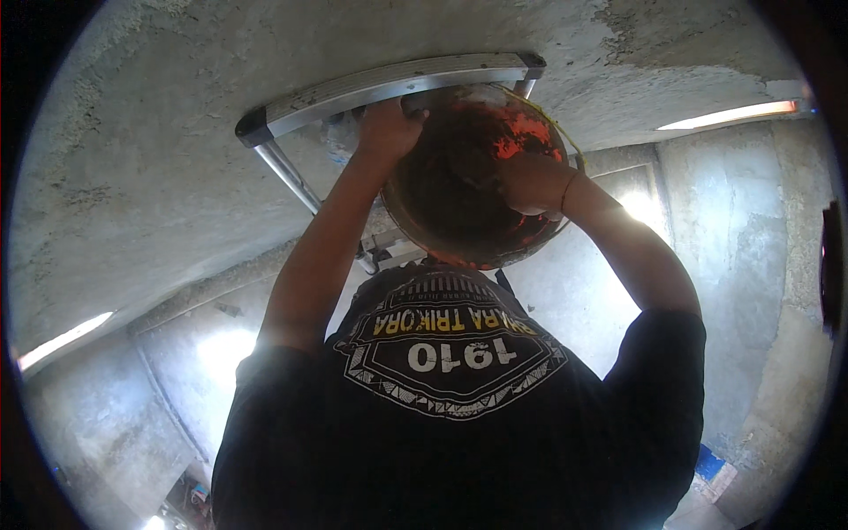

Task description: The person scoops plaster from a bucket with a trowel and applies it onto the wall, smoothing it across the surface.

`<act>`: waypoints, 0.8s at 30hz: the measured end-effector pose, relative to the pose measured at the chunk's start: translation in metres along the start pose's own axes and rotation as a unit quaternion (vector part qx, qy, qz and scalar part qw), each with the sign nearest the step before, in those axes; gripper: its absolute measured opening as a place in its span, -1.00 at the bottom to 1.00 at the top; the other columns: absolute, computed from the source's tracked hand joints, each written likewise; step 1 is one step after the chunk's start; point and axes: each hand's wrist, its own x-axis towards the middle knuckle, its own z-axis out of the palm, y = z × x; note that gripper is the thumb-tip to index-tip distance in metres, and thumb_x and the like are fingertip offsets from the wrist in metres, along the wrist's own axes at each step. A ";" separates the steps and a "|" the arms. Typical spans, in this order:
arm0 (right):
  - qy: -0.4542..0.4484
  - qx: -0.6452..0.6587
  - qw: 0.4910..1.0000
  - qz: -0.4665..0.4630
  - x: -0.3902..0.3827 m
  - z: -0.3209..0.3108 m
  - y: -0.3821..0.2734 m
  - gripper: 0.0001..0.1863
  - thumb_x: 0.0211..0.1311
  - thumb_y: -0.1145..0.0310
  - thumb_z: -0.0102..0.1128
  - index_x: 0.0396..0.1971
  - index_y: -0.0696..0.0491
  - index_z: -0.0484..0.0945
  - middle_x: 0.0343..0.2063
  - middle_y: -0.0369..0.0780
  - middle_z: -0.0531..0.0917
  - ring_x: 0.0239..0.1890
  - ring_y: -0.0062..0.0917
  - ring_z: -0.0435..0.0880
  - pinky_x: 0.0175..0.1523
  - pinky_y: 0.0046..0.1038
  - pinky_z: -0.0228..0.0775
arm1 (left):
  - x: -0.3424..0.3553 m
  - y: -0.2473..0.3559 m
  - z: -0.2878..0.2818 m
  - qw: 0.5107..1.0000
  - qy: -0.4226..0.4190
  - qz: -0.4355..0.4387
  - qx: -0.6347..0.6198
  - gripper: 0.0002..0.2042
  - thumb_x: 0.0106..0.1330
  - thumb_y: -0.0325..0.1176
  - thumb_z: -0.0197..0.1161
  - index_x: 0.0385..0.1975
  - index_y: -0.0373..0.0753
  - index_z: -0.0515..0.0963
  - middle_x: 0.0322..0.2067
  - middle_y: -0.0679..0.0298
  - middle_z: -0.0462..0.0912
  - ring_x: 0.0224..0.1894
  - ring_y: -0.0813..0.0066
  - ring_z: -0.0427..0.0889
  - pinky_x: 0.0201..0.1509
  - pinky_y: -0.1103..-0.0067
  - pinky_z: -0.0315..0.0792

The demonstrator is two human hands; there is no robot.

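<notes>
A round bucket (442, 177), orange inside where it is not coated with grey mortar, stands just in front of my chest. My left hand (391, 131) is closed at the bucket's far left edge, beside the ladder top; a dark piece shows by its fingers, too dim to name. Inside the bucket, toward its right wall, my right hand (534, 184) is curled over the wet grey mortar (450, 168). What its fingers hold, if anything, is hidden in shadow. A thin yellowish bucket handle (552, 119) lies along the far right rim.
A metal ladder (397, 81) has its top bar just beyond the bucket, with black end caps. Rough grey plastered wall (177, 168) fills the far side. Bright openings glare at both sides. A blue object (709, 463) lies low at right.
</notes>
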 end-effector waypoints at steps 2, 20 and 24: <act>0.019 0.042 0.999 0.007 0.004 0.004 0.000 -0.68 0.11 0.36 0.00 -0.22 0.24 0.55 -0.30 0.04 0.64 -0.16 -0.11 0.63 -0.07 -0.23 0.47 | 0.001 0.002 0.000 1.000 0.004 -0.004 -0.003 -0.42 0.08 -0.08 0.33 0.10 -0.19 0.42 0.13 -0.03 0.40 0.19 -0.05 0.34 0.25 0.26 0.24; -0.142 0.485 0.859 -0.084 -0.013 0.001 0.054 -0.54 0.26 0.11 0.07 -0.04 0.20 0.48 -0.36 -0.16 0.63 -0.44 -0.49 0.63 -0.39 -0.47 0.53 | 0.001 0.000 -0.001 1.000 -0.001 0.001 -0.005 -0.38 0.09 -0.10 0.32 0.17 -0.16 0.34 0.16 -0.05 0.35 0.22 -0.05 0.30 0.27 0.25 0.23; -0.170 0.705 0.689 -0.009 -0.049 0.012 0.063 -0.53 0.23 0.16 0.11 -0.06 0.27 0.44 -0.45 -0.13 0.58 -0.65 -0.57 0.55 -0.61 -0.58 0.44 | -0.001 0.005 -0.004 1.000 -0.010 -0.023 -0.009 -0.38 0.09 -0.10 0.32 0.17 -0.15 0.34 0.18 -0.04 0.33 0.23 -0.04 0.29 0.27 0.27 0.22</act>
